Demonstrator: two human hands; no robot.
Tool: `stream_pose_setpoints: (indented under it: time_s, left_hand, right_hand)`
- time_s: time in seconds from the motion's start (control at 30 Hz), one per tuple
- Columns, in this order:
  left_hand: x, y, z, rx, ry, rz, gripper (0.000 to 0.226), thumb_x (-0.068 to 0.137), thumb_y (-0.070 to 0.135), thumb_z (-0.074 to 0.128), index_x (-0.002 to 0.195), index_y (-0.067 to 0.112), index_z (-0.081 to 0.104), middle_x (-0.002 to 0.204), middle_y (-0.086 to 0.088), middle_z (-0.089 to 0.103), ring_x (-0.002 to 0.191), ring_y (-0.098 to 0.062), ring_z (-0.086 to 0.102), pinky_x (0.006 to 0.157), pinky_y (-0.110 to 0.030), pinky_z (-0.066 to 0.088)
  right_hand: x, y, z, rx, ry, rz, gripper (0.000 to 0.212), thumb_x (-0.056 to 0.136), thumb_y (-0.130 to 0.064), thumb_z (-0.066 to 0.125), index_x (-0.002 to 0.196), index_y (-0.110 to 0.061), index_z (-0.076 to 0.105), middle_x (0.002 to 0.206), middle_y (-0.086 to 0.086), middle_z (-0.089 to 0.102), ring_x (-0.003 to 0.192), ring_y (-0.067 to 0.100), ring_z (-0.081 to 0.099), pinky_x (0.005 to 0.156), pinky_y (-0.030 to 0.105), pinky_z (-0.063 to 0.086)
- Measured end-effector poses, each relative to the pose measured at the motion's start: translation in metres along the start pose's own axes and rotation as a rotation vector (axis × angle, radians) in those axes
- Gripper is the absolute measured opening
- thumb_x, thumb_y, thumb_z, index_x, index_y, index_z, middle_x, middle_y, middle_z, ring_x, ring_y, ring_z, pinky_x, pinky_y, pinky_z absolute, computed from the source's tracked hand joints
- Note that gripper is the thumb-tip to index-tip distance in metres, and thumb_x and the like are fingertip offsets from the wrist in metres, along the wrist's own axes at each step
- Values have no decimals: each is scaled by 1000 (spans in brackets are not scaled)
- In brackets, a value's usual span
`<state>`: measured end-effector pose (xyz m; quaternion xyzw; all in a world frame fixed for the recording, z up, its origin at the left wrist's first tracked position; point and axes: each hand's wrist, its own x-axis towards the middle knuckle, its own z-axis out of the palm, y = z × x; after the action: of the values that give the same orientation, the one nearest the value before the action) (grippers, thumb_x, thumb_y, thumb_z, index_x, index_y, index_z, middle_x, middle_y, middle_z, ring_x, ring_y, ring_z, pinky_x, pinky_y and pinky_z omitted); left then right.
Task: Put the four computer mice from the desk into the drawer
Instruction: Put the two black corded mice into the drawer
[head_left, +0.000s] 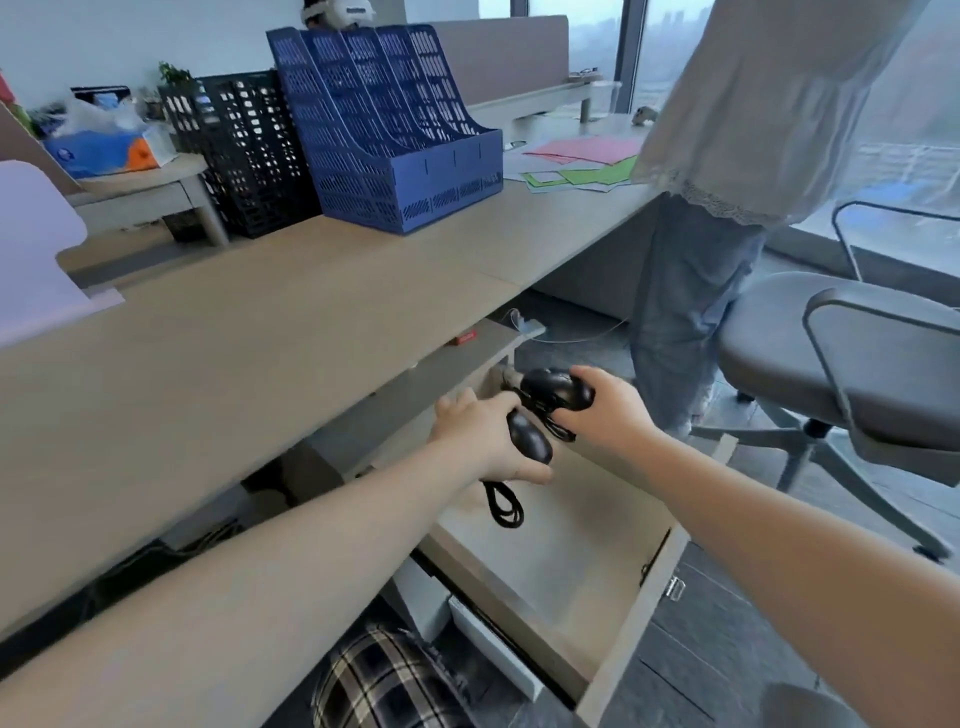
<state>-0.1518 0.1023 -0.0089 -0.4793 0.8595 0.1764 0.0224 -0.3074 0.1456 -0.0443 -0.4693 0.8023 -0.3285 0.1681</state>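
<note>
My left hand (478, 441) grips a black wired mouse (530, 441) over the open drawer (639, 613), and its coiled black cable (504, 506) dangles into the drawer. My right hand (602, 410) holds another black mouse (556, 387) just above and to the right, with cable bunched under it. Both hands hover near the back of the pale wooden drawer, which is pulled out from under the desk (260, 343). The drawer floor that shows is bare. No other mice are visible on the desk.
A blue file rack (395, 135) and a black mesh rack (249, 156) stand at the desk's back. Coloured papers (582, 161) lie at far right. A person (727, 156) stands beside a grey office chair (857, 374) right of the drawer.
</note>
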Motion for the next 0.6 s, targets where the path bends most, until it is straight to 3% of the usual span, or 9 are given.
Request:
stream_pose_setpoints:
  time_s: [0.1,0.23,0.4,0.6]
  left_hand:
    - [6,9,39,10,-60,-28,84,47,70,69,119,33,46,121,-10,46,115,-32,38,95,-38,35]
    - [25,10,79,12,-57,-87,89,28,77,59,107,36,47,124,-5,46,116,-29,38,83,-35,31]
    - [35,11,108,-4,-130,-157,92,38,70,68,120,36,42,119,-7,42,119,-33,32,87,-33,34]
    - [40,10,132,33,-171,-179,95,42,70,69,123,30,39,120,-9,40,111,-32,34,96,-42,41]
  right_hand:
    - [-7,34,4,-60,-107,34,60,73,-24,74,130,-18,55,121,4,65,114,24,59,97,33,46]
    - [-2,63,11,-170,-247,10,49,71,-28,72,118,-20,62,110,3,68,105,25,62,86,34,50]
    - [12,80,24,-230,-361,3,46,72,-28,72,114,-13,61,110,7,67,104,27,60,86,36,50]
    - [22,90,42,-269,-488,-5,64,74,-27,72,132,-14,49,126,9,59,116,27,55,90,29,44]
